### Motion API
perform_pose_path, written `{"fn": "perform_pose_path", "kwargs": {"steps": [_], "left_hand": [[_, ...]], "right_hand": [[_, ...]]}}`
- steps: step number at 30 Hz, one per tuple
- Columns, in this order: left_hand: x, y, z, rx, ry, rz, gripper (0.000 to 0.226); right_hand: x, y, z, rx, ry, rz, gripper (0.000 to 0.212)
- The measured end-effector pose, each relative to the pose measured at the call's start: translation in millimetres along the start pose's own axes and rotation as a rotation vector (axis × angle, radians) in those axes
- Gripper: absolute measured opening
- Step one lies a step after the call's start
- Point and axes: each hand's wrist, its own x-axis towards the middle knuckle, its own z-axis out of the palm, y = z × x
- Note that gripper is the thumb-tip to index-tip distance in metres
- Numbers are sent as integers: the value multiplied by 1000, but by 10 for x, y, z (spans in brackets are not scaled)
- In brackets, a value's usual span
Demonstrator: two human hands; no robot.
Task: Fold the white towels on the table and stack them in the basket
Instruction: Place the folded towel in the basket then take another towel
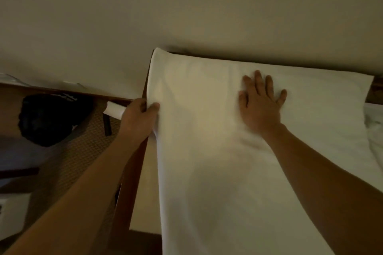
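Observation:
A large white towel [207,140] lies spread flat over the table [143,171], reaching from the wall to the near edge. My left hand [138,115] grips the towel's left edge, thumb on top and fingers curled under the hem. My right hand [260,101] presses flat on the towel's far middle with fingers spread. More white cloth [375,130] lies bunched at the right edge of the view. No basket is in sight.
The table's dark wooden left rim [124,203] runs beside my left arm. A beige wall [186,16] stands right behind the table. Left of the table, a black bag [51,118] sits by a woven brown surface [68,161] and a wooden ledge [62,91].

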Motion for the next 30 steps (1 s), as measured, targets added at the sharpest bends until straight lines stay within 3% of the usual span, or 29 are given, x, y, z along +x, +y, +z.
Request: {"fn": "perform_pose_path", "kwargs": {"steps": [3, 5, 7, 12, 14, 18, 20, 23, 25, 27, 30], "left_hand": [[-366, -247, -83, -390, -204, -257, 24], [-548, -322, -112, -526, -334, -344, 22], [-650, -363, -114, -528, -422, -340, 23], [-788, -369, -116, -365, -469, -259, 21], [-830, -354, -149, -308, -375, -211, 19], [-851, -418, -282, -35, 79, -34, 14], [-883, -482, -291, -105, 76, -47, 17], [-967, -557, -281, -588, -142, -278, 23], [-1084, -665, -334, -685, -339, -352, 33], [-1206, -816, -434, -577, -534, -363, 42], [-1363, -961, -576, -222, -785, -259, 59]], "right_hand": [[-364, -295, -23, 28, 40, -7, 55], [-809, -546, 65, 31, 36, -147, 57], [-1239, -730, 234, 12, 8, -261, 58], [-1820, -848, 480, 16, -51, -204, 61], [-1904, -815, 492, 10, -57, -189, 61], [-1899, -786, 496, 20, -78, -161, 60], [-1896, -805, 502, 21, -69, -155, 60], [-1904, -803, 501, 18, -66, -148, 61], [-1904, -797, 493, 10, -81, -150, 61], [-1912, -804, 481, 11, -84, -160, 61], [-1896, -794, 462, 28, -94, -170, 61]]}}
